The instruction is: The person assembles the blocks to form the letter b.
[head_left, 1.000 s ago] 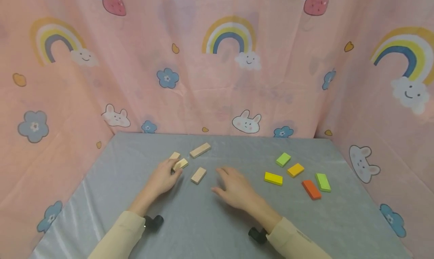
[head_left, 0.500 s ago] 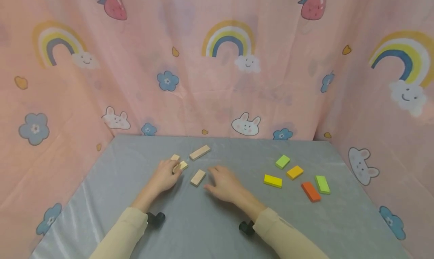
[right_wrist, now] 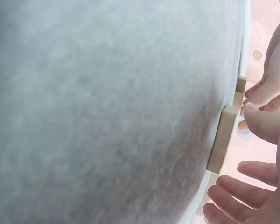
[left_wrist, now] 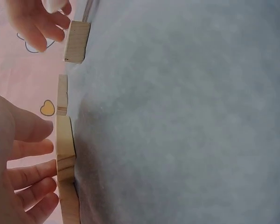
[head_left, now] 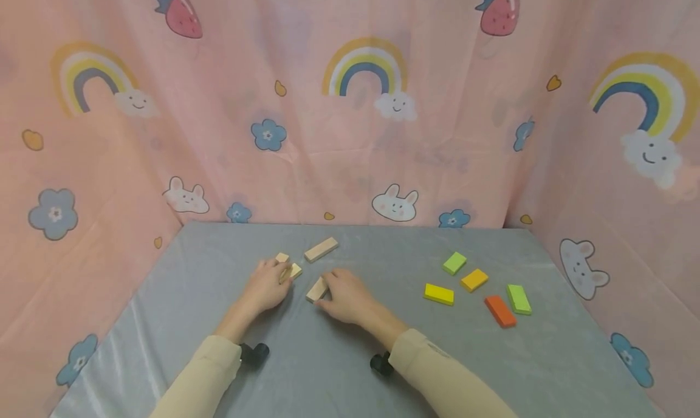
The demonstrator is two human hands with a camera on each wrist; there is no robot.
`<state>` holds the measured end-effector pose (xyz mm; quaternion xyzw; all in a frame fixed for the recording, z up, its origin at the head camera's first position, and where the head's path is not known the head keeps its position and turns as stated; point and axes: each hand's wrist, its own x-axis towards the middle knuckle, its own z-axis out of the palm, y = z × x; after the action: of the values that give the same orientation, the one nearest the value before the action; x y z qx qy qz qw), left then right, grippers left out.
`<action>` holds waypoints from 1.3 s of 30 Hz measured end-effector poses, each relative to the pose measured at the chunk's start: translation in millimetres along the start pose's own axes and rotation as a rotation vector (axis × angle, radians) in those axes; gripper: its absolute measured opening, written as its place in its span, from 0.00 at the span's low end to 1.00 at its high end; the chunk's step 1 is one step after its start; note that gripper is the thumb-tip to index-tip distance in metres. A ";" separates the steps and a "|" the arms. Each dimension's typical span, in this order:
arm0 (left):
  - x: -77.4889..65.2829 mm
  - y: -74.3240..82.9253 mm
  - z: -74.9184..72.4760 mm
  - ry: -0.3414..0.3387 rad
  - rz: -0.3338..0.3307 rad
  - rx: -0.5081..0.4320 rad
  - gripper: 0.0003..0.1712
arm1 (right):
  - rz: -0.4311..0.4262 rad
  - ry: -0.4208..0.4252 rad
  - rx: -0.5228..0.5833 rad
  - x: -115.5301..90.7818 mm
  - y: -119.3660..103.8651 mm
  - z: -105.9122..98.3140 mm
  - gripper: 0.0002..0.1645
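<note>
The grey bench (head_left: 322, 369) is giving the left hand (head_left: 267, 287) and the right hand (head_left: 350, 298) broad room on the near side of their fingers (right_wrist: 245, 191); its far edge is running along a pink printed curtain (head_left: 350, 157) well beyond the fingertips, and a narrower strip of cloth is lying between the hands. The right thumb and fingers are standing wide apart about a short block (head_left: 316, 291); the left fingers are spreading loosely, slightly bent, and whether they are touching wood is not showing clearly. Plain wooden pieces in sight are coming to four: the short block, a paler block (head_left: 295, 271) just beside the left fingers, a half-hidden block (head_left: 281, 258) just past them, and a long block (head_left: 321, 250) lying beyond and between both hands. Five coloured pieces are lying well to the right of the right fingers: a yellow block (head_left: 439, 294), an amber block (head_left: 474, 280), a red-orange block (head_left: 500, 311), a green block (head_left: 519, 299) and, farther off, a second green block (head_left: 454, 263). The short block is looking pale beige, straight-edged and faintly grained, slanting on the cloth
</note>
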<state>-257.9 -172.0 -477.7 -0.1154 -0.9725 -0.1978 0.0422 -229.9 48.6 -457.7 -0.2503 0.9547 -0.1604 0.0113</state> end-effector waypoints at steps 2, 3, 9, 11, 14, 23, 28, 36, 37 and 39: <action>0.8 0.2 0.8 -0.001 0.001 0.013 0.21 | 0.005 -0.002 -0.018 2.3 -0.5 2.5 0.35; 1.3 0.4 1.1 -0.002 0.000 0.018 0.21 | 0.007 -0.002 -0.025 3.5 -0.7 3.8 0.34; 2.9 1.6 1.1 -0.001 -0.008 0.032 0.20 | 0.017 -0.005 -0.040 9.3 -3.2 8.3 0.32; 2.7 2.2 0.5 -0.001 -0.007 0.035 0.20 | 0.023 -0.008 -0.038 10.7 -3.7 9.1 0.32; 2.8 2.8 -0.7 -0.006 -0.005 0.035 0.20 | 0.029 -0.012 -0.039 12.6 -3.8 9.9 0.33; 3.5 3.6 -2.3 -0.017 -0.010 0.042 0.21 | 0.013 -0.019 0.040 12.4 -1.4 7.4 0.33; 3.5 4.1 -3.2 -0.020 -0.010 0.038 0.21 | -0.005 -0.029 0.120 9.2 0.6 3.9 0.33; 3.2 3.4 -3.7 -0.027 -0.007 0.046 0.21 | -0.049 -0.050 0.187 -0.2 7.9 -2.9 0.33; 3.3 3.3 -3.7 -0.026 -0.004 0.049 0.21 | -0.056 -0.050 0.196 -2.3 9.2 -4.4 0.33; 3.5 3.6 -4.3 -0.027 -0.006 0.046 0.21 | -0.067 -0.049 0.214 -6.8 12.1 -7.7 0.32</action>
<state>-260.2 -169.7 -472.0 -0.1143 -0.9776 -0.1741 0.0311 -230.4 64.1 -454.6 -0.2834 0.9227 -0.2554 0.0560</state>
